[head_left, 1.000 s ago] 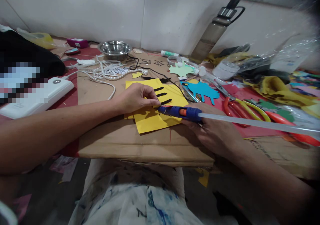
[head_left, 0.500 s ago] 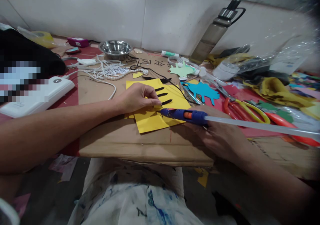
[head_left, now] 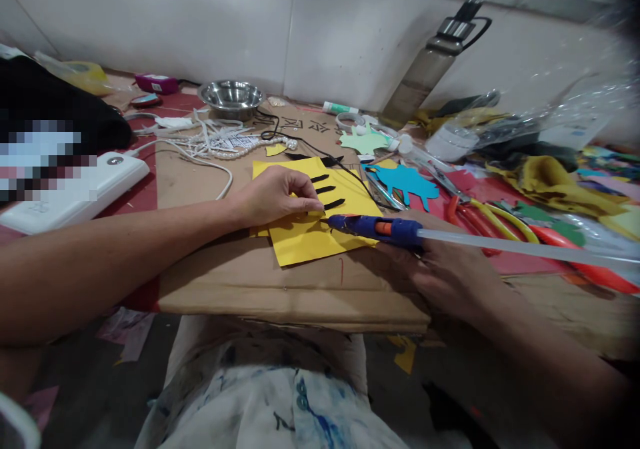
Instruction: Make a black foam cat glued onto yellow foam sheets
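My left hand (head_left: pixel 280 196) rests over yellow paper sheets (head_left: pixel 300 252), with thumb and forefinger pinched on what looks like a bit of yellow paper. Several short black pointed strips (head_left: pixel 334 204) lie on the yellow sheet just beyond these fingers. In my right hand (head_left: pixel 435 262) is a blue glue gun (head_left: pixel 367 226), its dark nozzle pointing left and close to my left fingertips. Whether the nozzle touches the paper cannot be made out. A long translucent glue stick (head_left: pixel 500 242) sticks out of the gun's back to the right.
Under the paper lies cardboard (head_left: pixel 215 269). A white power bank (head_left: pixel 75 192), cables and a steel bowl (head_left: pixel 231 98) are on the left. Blue paper cutout (head_left: pixel 405 181), red-handled pliers (head_left: pixel 470 222) and a leaning bottle (head_left: pixel 425 69) stand or lie to the right. A black cord (head_left: pixel 325 152) crosses behind.
The glue gun has shifted slightly to the right, its nozzle drawing back a little from my left fingertips. My left hand has hardly moved.
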The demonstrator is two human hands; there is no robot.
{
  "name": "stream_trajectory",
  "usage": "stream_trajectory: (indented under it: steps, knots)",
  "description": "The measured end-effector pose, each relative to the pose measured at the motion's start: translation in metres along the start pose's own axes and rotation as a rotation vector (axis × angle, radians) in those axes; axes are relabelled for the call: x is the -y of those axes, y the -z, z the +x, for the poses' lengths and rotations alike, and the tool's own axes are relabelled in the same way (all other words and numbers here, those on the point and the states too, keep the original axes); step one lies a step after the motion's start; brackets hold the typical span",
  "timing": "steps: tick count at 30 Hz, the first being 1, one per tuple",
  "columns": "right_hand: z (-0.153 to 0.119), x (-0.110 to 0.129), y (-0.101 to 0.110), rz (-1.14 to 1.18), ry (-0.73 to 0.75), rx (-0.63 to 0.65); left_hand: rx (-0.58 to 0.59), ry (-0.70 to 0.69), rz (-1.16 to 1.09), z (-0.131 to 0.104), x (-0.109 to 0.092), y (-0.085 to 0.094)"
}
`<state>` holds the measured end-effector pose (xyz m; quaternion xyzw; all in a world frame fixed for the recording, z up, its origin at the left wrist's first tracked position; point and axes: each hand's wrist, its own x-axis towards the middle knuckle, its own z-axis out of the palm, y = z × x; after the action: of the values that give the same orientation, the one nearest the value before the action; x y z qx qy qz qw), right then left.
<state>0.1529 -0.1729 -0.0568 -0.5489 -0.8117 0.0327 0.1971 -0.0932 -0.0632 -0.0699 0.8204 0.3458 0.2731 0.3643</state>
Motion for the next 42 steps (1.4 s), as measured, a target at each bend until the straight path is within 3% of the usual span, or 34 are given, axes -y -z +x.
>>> stream_trajectory:
  steps: [20, 27, 36, 42]
  knots:
    - [-0.002, -0.001, -0.002, -0.01, -0.014, -0.019, 0.006, 0.025, -0.002, -0.001, -0.004, 0.0]
    - [-0.002, 0.004, -0.004, 0.068, 0.007, -0.001, 0.051, 0.039, -0.024, 0.0, -0.001, 0.002]
    - [0.0, 0.003, -0.009, -0.017, 0.073, -0.039, 0.163, 0.023, -0.007, 0.001, -0.003, 0.012]
    - [0.002, 0.005, -0.01, -0.015, 0.05, -0.002, 0.149, 0.022, -0.019, 0.003, 0.0, 0.012]
